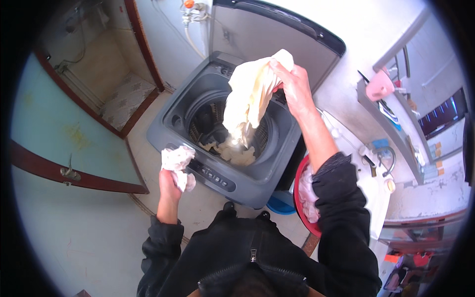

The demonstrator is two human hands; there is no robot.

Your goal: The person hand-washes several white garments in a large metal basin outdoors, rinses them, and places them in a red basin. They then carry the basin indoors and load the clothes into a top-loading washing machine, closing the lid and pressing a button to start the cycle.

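Note:
My right hand (295,87) grips the top of a cream-white cloth (246,92), which hangs down into the drum opening of a grey top-loading washing machine (248,191). Lower down in the drum lies more pale cloth (237,154); I cannot tell whether the hanging piece touches it. To the left, my left hand (171,187) holds a crumpled white cloth (179,161) just off the machine's front left edge. The machine's lid (259,29) stands raised against the wall behind.
A red basin (298,193) with whitish-pink cloth (310,196) stands on the right, partly behind my right sleeve. Below it is a blue basin (282,206). A white washbasin (371,200) with a tap (389,161) and a shelf (393,133) occupy the right side. A door (70,137) stands at left.

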